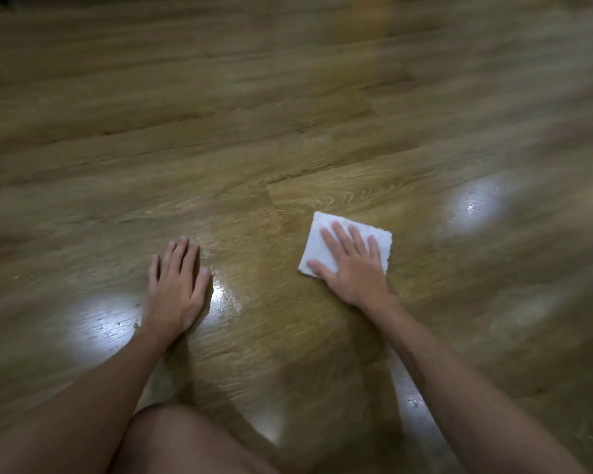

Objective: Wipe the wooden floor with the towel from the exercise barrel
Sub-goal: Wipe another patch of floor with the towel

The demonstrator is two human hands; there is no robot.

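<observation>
Under the spread, straight fingers (343,239) of the right hand (351,265) lies the folded white towel (317,242), pressed flat on the wooden floor (254,148); nothing is gripped. Well apart to the left, the left hand (177,285) rests palm-down on bare floor, fingers extended and close together. A bare knee (178,439) shows below.

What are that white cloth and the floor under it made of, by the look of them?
The towel looks like soft, matte terry cotton: its edges are fuzzy and it lies folded flat. The floor shows plank seams and printed-looking oak grain with glossy light reflections, so it may be sealed wood or laminate; I cannot tell which.
</observation>
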